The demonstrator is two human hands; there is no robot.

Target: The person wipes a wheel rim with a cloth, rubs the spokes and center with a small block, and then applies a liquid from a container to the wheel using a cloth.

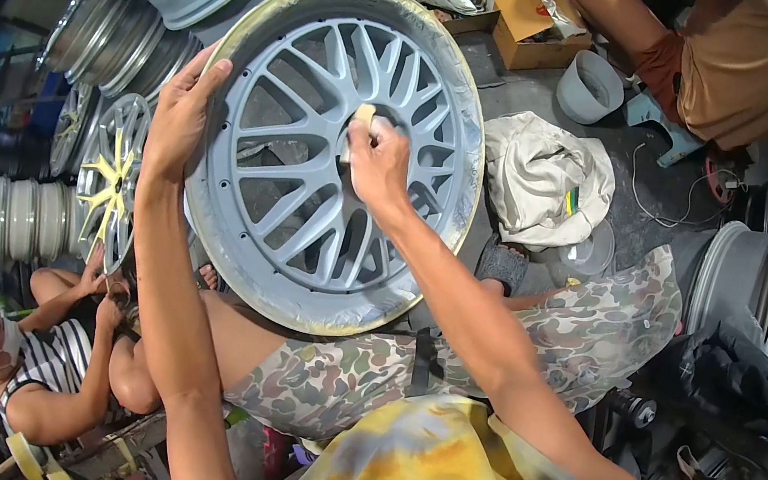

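A large grey multi-spoke wheel rim [315, 171] stands tilted in front of me, its outer lip covered in wrinkled masking film with a yellowish edge. My left hand [183, 118] grips the left edge of the lip, thumb on the face side and fingers behind. At the centre hub, my right hand [378, 163] is closed on a small pale piece [363, 117], yellowish at its top and blurred, perhaps folded sandpaper or a pad. Its lower part is hidden by my fingers. The wheel's lower edge overlaps my camouflage-patterned trousers [337, 366].
Stacked wheel rims [122, 46] fill the left side. A co-worker [58, 356] at lower left handles a yellow-and-silver wheel [112, 167]. Another person [737, 69] sits at upper right beside a grey bucket [590, 87]. A white cloth bundle [549, 180] and cardboard box [530, 40] lie nearby.
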